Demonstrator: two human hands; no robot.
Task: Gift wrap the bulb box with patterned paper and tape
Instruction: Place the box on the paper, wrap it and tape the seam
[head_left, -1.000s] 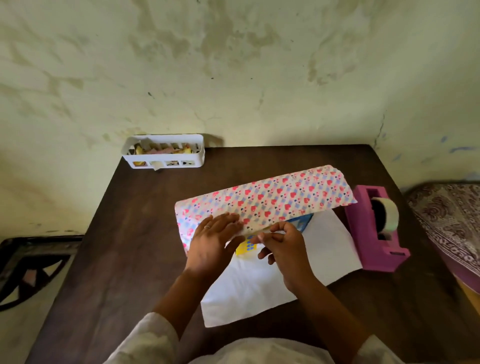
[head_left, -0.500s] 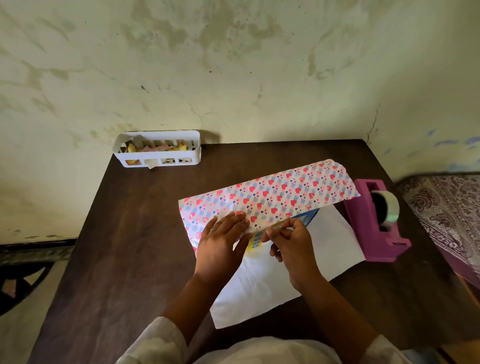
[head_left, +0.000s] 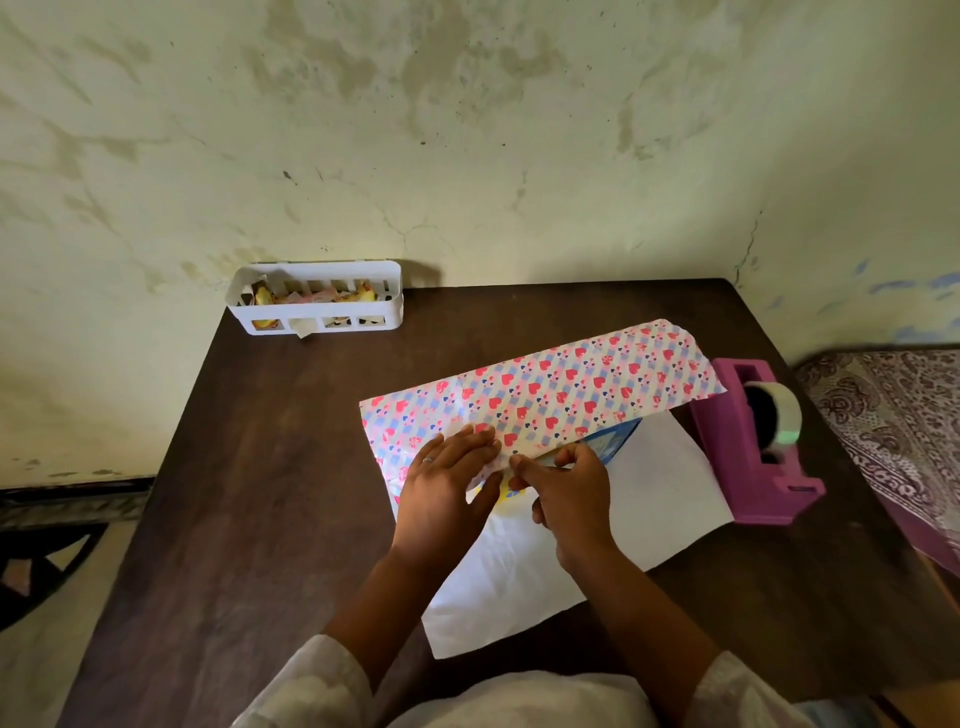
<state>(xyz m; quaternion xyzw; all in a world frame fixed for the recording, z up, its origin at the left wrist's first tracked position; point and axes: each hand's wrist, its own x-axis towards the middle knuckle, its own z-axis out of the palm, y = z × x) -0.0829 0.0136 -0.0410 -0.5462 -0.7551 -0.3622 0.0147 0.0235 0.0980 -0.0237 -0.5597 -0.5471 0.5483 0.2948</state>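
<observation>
The heart-patterned paper (head_left: 571, 389) is folded over the bulb box (head_left: 613, 441), of which only a blue and yellow strip shows under the paper's near edge. The paper's white underside (head_left: 649, 499) spreads toward me on the table. My left hand (head_left: 447, 499) lies flat with straight fingers pressing the patterned flap onto the box. My right hand (head_left: 566, 488) sits right beside it, fingertips pinching the flap's near edge against the box.
A pink tape dispenser (head_left: 753, 447) with a roll stands just right of the paper. A white slotted basket (head_left: 317, 306) with small items sits at the table's far left corner against the wall. A patterned cloth (head_left: 893, 415) lies past the dark wooden table's (head_left: 260, 519) right edge.
Both hands stay on the flap's near edge. My right hand's fingertips have closed in toward the left hand's, and the flap lies flatter over the box.
</observation>
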